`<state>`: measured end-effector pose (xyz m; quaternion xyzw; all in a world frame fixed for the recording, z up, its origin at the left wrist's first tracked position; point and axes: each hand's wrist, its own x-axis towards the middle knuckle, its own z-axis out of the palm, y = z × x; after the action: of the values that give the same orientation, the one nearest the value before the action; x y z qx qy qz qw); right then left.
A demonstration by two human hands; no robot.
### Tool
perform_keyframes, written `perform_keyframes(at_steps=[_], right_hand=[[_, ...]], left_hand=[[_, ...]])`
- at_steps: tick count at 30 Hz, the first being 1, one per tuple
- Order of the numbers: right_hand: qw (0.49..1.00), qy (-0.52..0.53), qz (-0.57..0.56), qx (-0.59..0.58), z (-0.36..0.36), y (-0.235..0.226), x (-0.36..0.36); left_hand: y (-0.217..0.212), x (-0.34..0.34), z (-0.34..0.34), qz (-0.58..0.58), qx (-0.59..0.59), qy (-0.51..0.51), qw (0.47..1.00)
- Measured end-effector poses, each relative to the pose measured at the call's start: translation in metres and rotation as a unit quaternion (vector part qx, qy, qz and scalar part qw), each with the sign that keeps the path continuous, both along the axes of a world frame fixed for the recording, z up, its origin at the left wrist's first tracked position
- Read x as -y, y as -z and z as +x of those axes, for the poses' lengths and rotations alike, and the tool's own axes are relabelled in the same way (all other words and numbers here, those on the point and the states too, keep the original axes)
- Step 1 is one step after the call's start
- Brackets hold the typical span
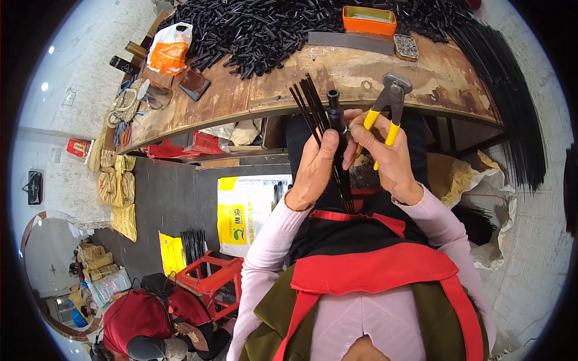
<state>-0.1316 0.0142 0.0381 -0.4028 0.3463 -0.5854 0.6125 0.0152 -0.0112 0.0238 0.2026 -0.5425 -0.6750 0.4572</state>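
Several thin black rods (309, 111) stand up in a bundle from my left hand (314, 169), fingers closed round them. Beside the rods, at the thumb, is a dark tubular piece (335, 108) with a ringed top end. My right hand (391, 157) grips end-cutting pincers (395, 90) by their yellow handles, metal head upward. The handles are spread apart. Fingers of the right hand also come close to the tubular piece, and whether they touch it is hard to see. Both hands are above my lap, just before the table edge.
On the wooden table (265, 90) lie a heap of black tubular pieces (253, 36), an orange tin (369, 21), a metal strip (349, 42), a small tin (406, 47) and a phone (194, 85). Long black rods (512, 90) hang off the right. A red stool (211, 283) and another person (138, 322) are lower left.
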Motion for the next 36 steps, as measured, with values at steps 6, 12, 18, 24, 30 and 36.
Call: perform_keyframes(at_steps=[6,12,18,24,30,36], right_hand=[[0.999,-0.012,-0.04,-0.006,0.0,-0.003,0.003],[0.949,-0.002,-0.138,-0.282,-0.032,-0.015,0.017],[0.876,-0.19,0.066,-0.439,-0.074,-0.056,-0.028],[0.862,-0.204,0.003,-0.464,-0.072,-0.055,-0.026],[0.875,-0.197,-0.063,-0.438,-0.082,-0.046,-0.029],[0.836,-0.279,0.061,-0.469,-0.08,-0.084,-0.023]], left_hand=[[-0.002,0.002,0.003,0.022,-0.001,0.009,1.0],[0.002,0.007,0.006,0.078,-0.068,0.07,0.992],[0.011,0.016,0.007,0.073,-0.071,0.083,0.991],[0.008,0.011,0.0,0.071,-0.044,0.103,0.991],[0.006,0.008,-0.003,0.064,-0.031,0.119,0.99],[0.007,0.006,-0.001,0.069,-0.038,0.121,0.989]])
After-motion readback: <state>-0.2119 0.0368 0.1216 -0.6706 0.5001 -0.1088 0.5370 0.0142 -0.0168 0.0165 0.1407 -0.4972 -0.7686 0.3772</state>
